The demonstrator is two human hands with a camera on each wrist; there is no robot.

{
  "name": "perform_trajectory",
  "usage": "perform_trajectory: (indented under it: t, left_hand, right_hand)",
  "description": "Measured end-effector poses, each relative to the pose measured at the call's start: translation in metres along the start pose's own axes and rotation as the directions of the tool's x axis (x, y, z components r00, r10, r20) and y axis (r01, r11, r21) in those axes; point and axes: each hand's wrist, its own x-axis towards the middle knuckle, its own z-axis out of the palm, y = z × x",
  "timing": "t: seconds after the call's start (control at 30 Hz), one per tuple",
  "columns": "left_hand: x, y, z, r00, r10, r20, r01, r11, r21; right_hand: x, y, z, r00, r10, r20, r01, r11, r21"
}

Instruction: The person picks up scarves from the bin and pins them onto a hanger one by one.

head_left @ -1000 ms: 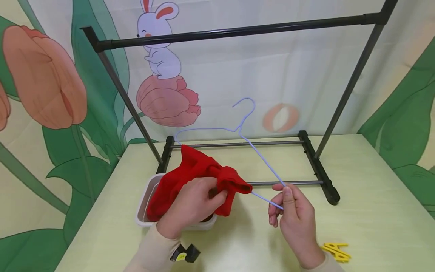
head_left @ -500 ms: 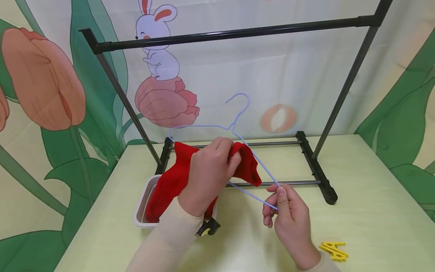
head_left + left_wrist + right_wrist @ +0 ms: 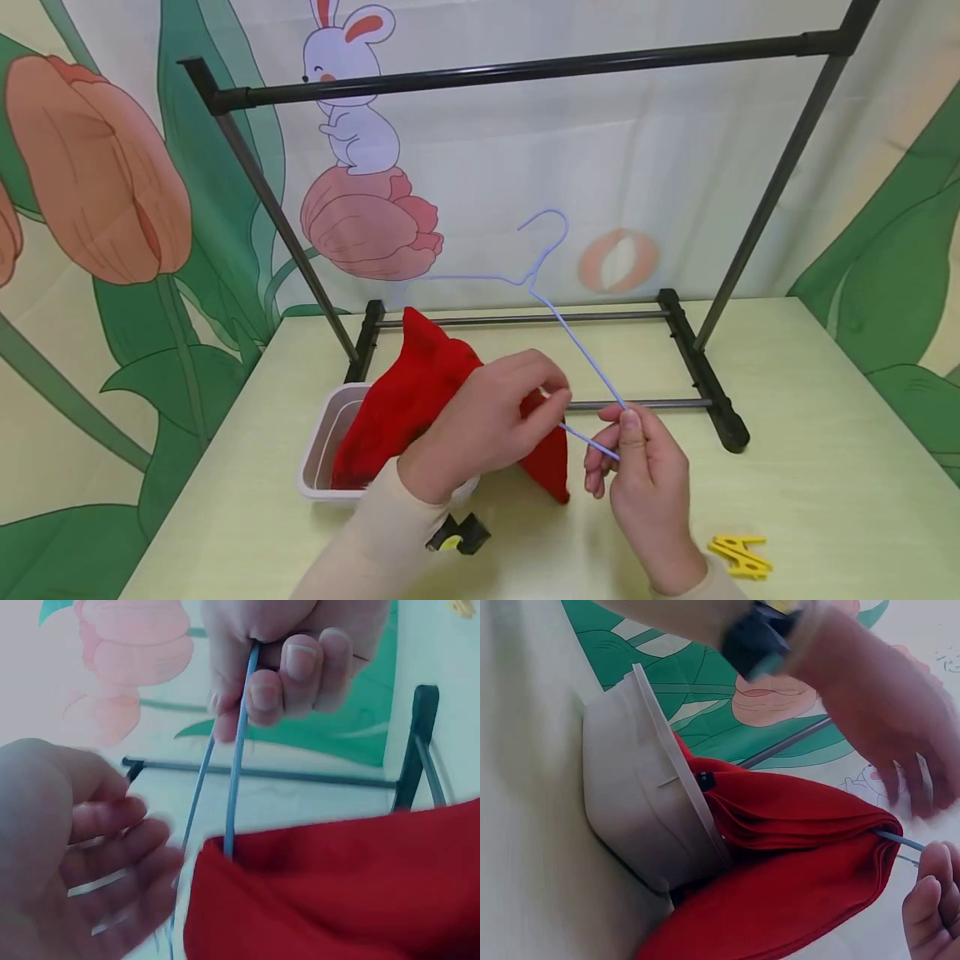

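Note:
In the head view my right hand pinches one end of a thin blue wire clothes hanger, its hook pointing up. A red cloth lies folded over the hanger's lower bar, and part of it rests in a pale plastic basin. Close by the cloth's right end is my left hand, its fingers loosely bent. From the left wrist view, that hand is apart from the red cloth and holds nothing. A small black tag shows on the cloth in the right wrist view.
A black metal rack stands at the back of the pale table, its crossbar above the hands. One yellow clothespin lies at the right front. Behind hangs a printed curtain.
My left hand has lifted the red cloth, carried its end over the hanger's lower bar and let it go. The cloth's free corner now hangs down in front. My right hand keeps its grip.

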Motion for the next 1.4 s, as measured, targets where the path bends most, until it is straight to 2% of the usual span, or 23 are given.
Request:
perform_trajectory:
  t: [0.07, 0.1, 0.13, 0.17, 0.23, 0.33, 0.37, 0.4, 0.43, 0.5, 0.67, 0.73, 0.77, 0.83, 0.97, 1.0, 1.07, 1.1, 1.17, 1.27, 1.4]
  left_hand:
    - [-0.015, -0.002, -0.004, 0.997, -0.045, -0.066, 0.051, 0.994, 0.098]
    - [-0.023, -0.004, -0.004, 0.992, -0.080, -0.093, 0.094, 0.981, 0.167]
    - [-0.031, -0.005, -0.004, 0.986, -0.122, -0.111, 0.146, 0.957, 0.249]
    - [-0.038, -0.007, -0.002, 0.979, -0.161, -0.122, 0.194, 0.921, 0.337]
    - [-0.052, -0.013, 0.004, 0.969, -0.208, -0.136, 0.248, 0.826, 0.506]
    - [-0.067, -0.026, 0.018, 0.959, -0.219, -0.178, 0.281, 0.694, 0.663]
    - [-0.071, -0.030, 0.022, 0.957, -0.211, -0.198, 0.289, 0.666, 0.688]
    - [-0.075, -0.034, 0.025, 0.955, -0.201, -0.218, 0.296, 0.650, 0.700]
    - [-0.077, -0.036, 0.027, 0.953, -0.194, -0.234, 0.304, 0.648, 0.698]
    - [-0.079, -0.040, 0.029, 0.949, -0.170, -0.266, 0.309, 0.667, 0.678]
    - [-0.078, -0.041, 0.024, 0.949, -0.119, -0.293, 0.274, 0.772, 0.573]
    - [-0.078, -0.041, 0.024, 0.950, -0.120, -0.289, 0.265, 0.799, 0.540]
    - [-0.078, -0.041, 0.025, 0.951, -0.122, -0.284, 0.264, 0.798, 0.542]
    - [-0.079, -0.041, 0.031, 0.954, -0.130, -0.271, 0.270, 0.769, 0.580]
    - [-0.077, -0.041, 0.045, 0.953, -0.156, -0.261, 0.298, 0.656, 0.693]
    - [-0.076, -0.041, 0.047, 0.949, -0.172, -0.263, 0.311, 0.640, 0.703]
    - [-0.074, -0.041, 0.049, 0.940, -0.206, -0.270, 0.339, 0.632, 0.697]
    - [-0.074, -0.040, 0.048, 0.936, -0.220, -0.274, 0.351, 0.638, 0.686]
    - [-0.073, -0.040, 0.045, 0.930, -0.233, -0.284, 0.365, 0.669, 0.648]
    - [-0.073, -0.041, 0.037, 0.926, -0.210, -0.312, 0.361, 0.734, 0.576]
    - [-0.069, -0.042, 0.023, 0.919, -0.145, -0.366, 0.318, 0.822, 0.472]
  right_hand:
    - [0.000, 0.000, 0.000, 1.000, 0.000, -0.001, 0.000, 1.000, 0.007]
    - [0.001, 0.001, 0.000, 1.000, -0.001, -0.001, 0.001, 1.000, 0.014]
    - [0.001, 0.001, 0.000, 1.000, -0.003, -0.001, 0.003, 1.000, 0.017]
    - [0.001, 0.000, 0.000, 1.000, -0.004, -0.002, 0.004, 1.000, 0.008]
    - [0.002, 0.000, 0.000, 1.000, -0.003, -0.005, 0.003, 1.000, 0.000]
    - [0.002, -0.001, 0.001, 1.000, 0.013, -0.011, -0.013, 1.000, -0.005]
    - [0.002, -0.001, 0.002, 1.000, 0.020, -0.010, -0.020, 1.000, -0.004]
    - [0.001, 0.000, 0.002, 1.000, 0.027, -0.008, -0.027, 1.000, 0.001]
    - [0.001, 0.000, 0.002, 1.000, 0.031, -0.007, -0.031, 1.000, 0.001]
    - [0.002, -0.001, 0.002, 0.999, 0.035, -0.006, -0.035, 0.999, 0.006]
    - [0.003, 0.000, 0.001, 0.999, 0.030, -0.021, -0.029, 1.000, 0.010]
    - [0.003, -0.001, 0.001, 0.999, 0.029, -0.029, -0.029, 0.999, 0.013]
    - [0.003, -0.002, 0.001, 0.999, 0.031, -0.032, -0.030, 0.999, 0.016]
    - [0.003, -0.003, 0.001, 0.999, 0.031, -0.035, -0.030, 0.999, 0.028]
    - [0.003, -0.004, 0.000, 0.999, 0.040, -0.037, -0.038, 0.998, 0.053]
    - [0.003, -0.003, 0.000, 0.998, 0.043, -0.037, -0.041, 0.998, 0.056]
    - [0.003, -0.003, 0.000, 0.998, 0.052, -0.037, -0.050, 0.997, 0.058]
    - [0.003, -0.003, 0.000, 0.998, 0.055, -0.036, -0.053, 0.997, 0.057]
    - [0.003, -0.003, 0.001, 0.998, 0.057, -0.033, -0.055, 0.997, 0.056]
    - [0.003, -0.003, 0.000, 0.998, 0.048, -0.031, -0.046, 0.998, 0.051]
    - [0.004, -0.002, -0.002, 0.999, 0.034, -0.025, -0.033, 0.999, 0.040]
